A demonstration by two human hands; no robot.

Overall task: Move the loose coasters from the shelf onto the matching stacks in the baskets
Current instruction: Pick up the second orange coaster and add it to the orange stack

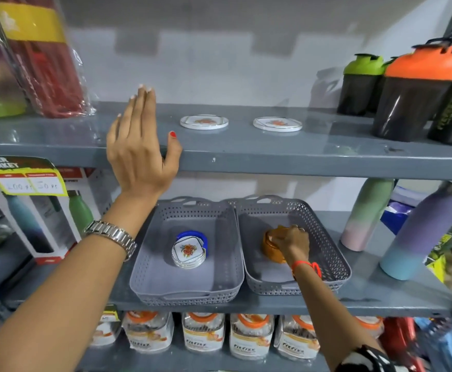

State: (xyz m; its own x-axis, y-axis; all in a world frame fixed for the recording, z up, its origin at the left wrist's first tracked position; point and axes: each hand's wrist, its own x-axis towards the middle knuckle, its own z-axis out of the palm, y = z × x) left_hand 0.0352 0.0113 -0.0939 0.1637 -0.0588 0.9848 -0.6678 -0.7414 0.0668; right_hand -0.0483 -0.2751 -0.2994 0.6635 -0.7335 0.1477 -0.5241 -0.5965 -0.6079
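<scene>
Two loose white round coasters with an orange flower print lie on the upper grey shelf, one (204, 121) in the middle and one (277, 124) to its right. On the shelf below, the left grey basket (149, 267) holds a stack of white flowered coasters (189, 251) in a blue holder. The right grey basket (334, 251) holds a stack of orange coasters (271, 247). My left hand (139, 149) is raised flat over the upper shelf's front edge, left of the loose coasters, holding nothing. My right hand (293, 241) rests on the orange stack, fingers closed on its top coaster.
Dark shaker bottles with green and orange lids (418, 89) stand at the upper shelf's right end. Wrapped bottles (31, 57) fill its left end. Pastel bottles (418, 229) stand right of the baskets, a boxed bottle set (39, 210) to their left. Jars (203, 334) line the bottom shelf.
</scene>
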